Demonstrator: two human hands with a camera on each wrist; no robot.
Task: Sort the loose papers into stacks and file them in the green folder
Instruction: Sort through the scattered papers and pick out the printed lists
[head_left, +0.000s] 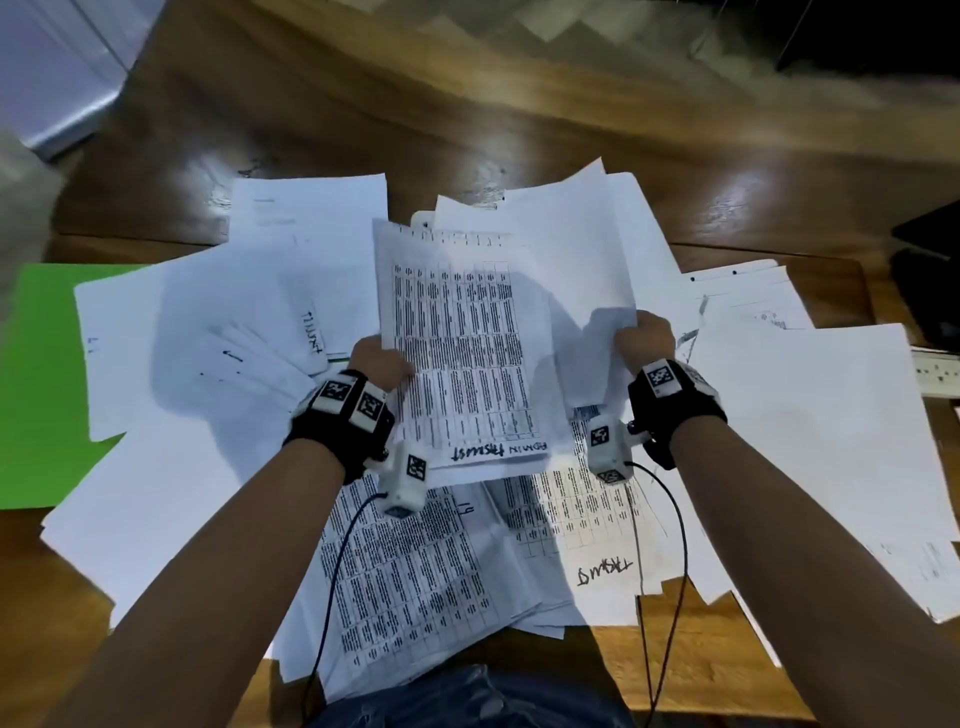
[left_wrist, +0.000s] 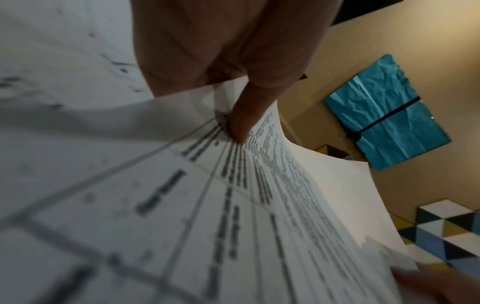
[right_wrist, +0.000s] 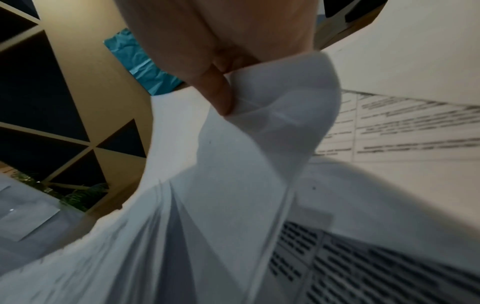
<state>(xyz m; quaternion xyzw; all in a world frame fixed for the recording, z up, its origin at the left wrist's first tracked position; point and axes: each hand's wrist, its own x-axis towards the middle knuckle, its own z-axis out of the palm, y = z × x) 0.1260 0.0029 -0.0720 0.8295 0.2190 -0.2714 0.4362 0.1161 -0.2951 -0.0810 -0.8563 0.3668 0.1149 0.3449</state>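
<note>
Loose white papers (head_left: 218, 322) cover the middle of the wooden table (head_left: 519, 130). My left hand (head_left: 382, 364) grips the left edge of a raised sheaf of printed table sheets (head_left: 460, 343), thumb pressed on the print (left_wrist: 241, 123). My right hand (head_left: 644, 338) pinches the right side of a bundle of blank-backed sheets (head_left: 576, 249) behind it, thumb on the bent paper (right_wrist: 218, 92). The green folder (head_left: 36, 374) lies flat at the left, partly under papers.
More printed sheets (head_left: 415, 571) lie near the front edge under my forearms. A white power strip (head_left: 935, 371) sits at the right edge, and dark objects (head_left: 930, 249) stand beyond it. A grey box (head_left: 47, 78) is at the far left corner.
</note>
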